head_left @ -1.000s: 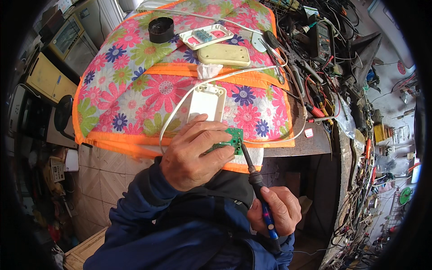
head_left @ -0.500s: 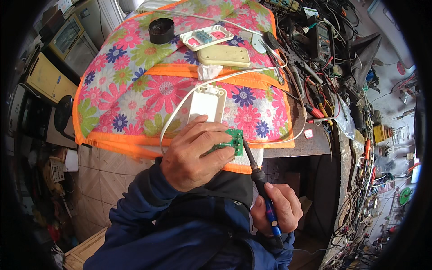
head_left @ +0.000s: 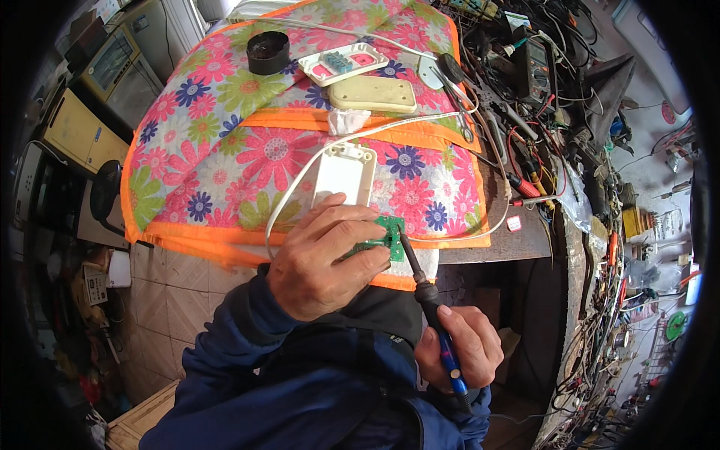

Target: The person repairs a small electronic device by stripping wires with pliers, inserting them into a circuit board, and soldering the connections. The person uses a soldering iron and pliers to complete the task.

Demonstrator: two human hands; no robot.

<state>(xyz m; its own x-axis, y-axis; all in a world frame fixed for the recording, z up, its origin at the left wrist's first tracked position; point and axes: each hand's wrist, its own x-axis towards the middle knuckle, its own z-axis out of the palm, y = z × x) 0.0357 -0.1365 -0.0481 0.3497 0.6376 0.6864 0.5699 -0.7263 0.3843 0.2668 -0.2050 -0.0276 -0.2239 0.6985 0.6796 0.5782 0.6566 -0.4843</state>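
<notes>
A small green circuit board [head_left: 395, 249] is gripped by my left hand [head_left: 324, 259], which covers most of its left part. Just beyond those fingers lies an open white plastic case half [head_left: 346, 175] on the flowered cloth. My right hand [head_left: 466, 346] is closed around the dark blue handle of a soldering iron [head_left: 429, 296]. The iron slants up and left, its tip at the board's right part; whether it touches is too small to tell. A white cable [head_left: 283, 202] loops past my left hand and the case.
The flowered cloth [head_left: 187, 161] with orange edging covers the table. Farther off are a black round tin [head_left: 268, 52], a cream case cover [head_left: 373, 94], a white case piece [head_left: 343, 61] and scissors [head_left: 465, 124]. Tools, cables and a multimeter [head_left: 537, 71] crowd the right side.
The soldering iron's tip has shifted slightly left over the board, and my right hand with it. My left hand and the board have hardly moved.
</notes>
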